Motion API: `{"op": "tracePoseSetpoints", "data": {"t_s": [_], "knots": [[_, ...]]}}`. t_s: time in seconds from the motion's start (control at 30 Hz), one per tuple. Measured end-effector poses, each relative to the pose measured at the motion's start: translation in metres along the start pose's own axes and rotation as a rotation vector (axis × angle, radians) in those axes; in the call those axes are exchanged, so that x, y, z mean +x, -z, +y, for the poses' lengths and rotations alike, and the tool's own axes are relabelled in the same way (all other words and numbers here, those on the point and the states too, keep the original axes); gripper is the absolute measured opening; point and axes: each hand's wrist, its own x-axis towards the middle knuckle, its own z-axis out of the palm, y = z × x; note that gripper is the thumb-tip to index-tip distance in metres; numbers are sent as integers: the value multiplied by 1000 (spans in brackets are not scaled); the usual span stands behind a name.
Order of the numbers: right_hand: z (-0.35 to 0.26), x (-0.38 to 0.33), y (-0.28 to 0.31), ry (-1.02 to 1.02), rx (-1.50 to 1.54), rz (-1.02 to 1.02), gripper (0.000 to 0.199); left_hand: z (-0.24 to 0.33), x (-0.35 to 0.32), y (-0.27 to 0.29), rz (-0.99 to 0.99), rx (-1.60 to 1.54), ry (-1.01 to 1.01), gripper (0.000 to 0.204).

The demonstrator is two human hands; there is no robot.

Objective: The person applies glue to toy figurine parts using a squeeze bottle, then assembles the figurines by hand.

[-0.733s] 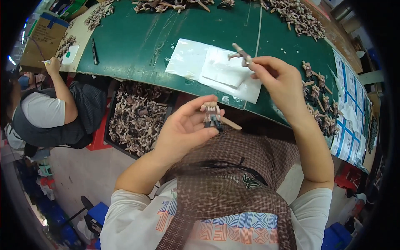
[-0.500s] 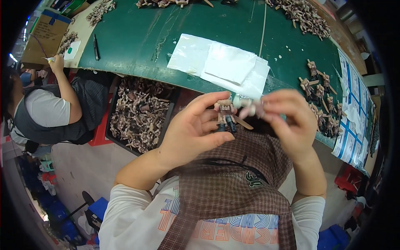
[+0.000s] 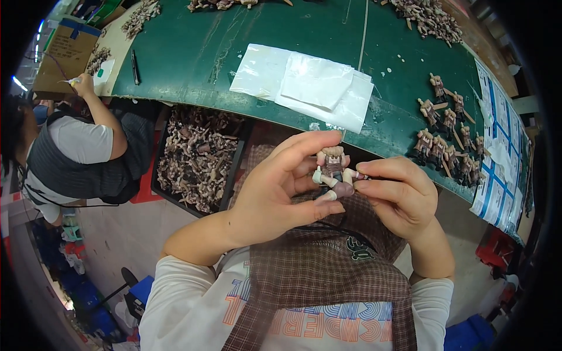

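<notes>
Small toy figure (image 3: 332, 172): brown and cream, pale limbs, held between both hands above the person's lap, just in front of the near edge of the green worktop (image 3: 281, 35).

Left hand (image 3: 281, 187): grip clenched on the figure; fingers arch over its top, thumb pressed beneath its lower part.

Right hand (image 3: 398, 196): grip grasping the figure's right side, fingertips pinched against a pale limb; what exactly lies under the fingertips cannot be told.

Checked apron (image 3: 316, 275): brown plaid, worn by the person, directly beneath the hands, over a white long-sleeved shirt with coloured print.

Clear plastic bags (image 3: 304, 85): a flat overlapping stack on the worktop, beyond the hands, reaching the near edge.

Row of finished figures (image 3: 445, 137): same kind, lying in a loose cluster on the worktop to the right of the hands, some with thin sticks.

Printed paper sheets (image 3: 497, 158): white with blue blocks, along the right end of the worktop, just beside the cluster.

Black tray (image 3: 199, 155): below the worktop edge, left of the hands, filled with a heap of loose figure parts.

Further heaps of parts (image 3: 427, 17): at the far edge of the worktop.

Black pen (image 3: 134, 65): on the worktop at left.

Second person (image 3: 76, 152): seated at far left, dark vest over white shirt, one hand raised to the worktop corner near a cardboard box (image 3: 61, 55).
</notes>
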Motion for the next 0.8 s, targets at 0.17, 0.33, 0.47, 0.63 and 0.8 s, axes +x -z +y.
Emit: {"op": "tracePoseSetpoints", "data": {"t_s": [0.17, 0.33, 0.47, 0.63, 0.8], "knots": [[-3, -2, 1, 43, -66, 22, 28, -3, -2, -2, -13, 1, -34, 78], [-6, -8, 2, 75, -89, 59, 29, -11, -1, 3, -137, -199, -104, 71], [-10, -9, 4, 88, -101, 37, 29, -21, 0, 7, -96, -156, -82, 57], [-10, -2, 4, 94, -121, 29, 29, -28, 2, 6, 15, -109, -135, 53], [-4, 1, -7, 50, -115, 89, 29, -27, 7, 1, 171, -148, -67, 53]]}}
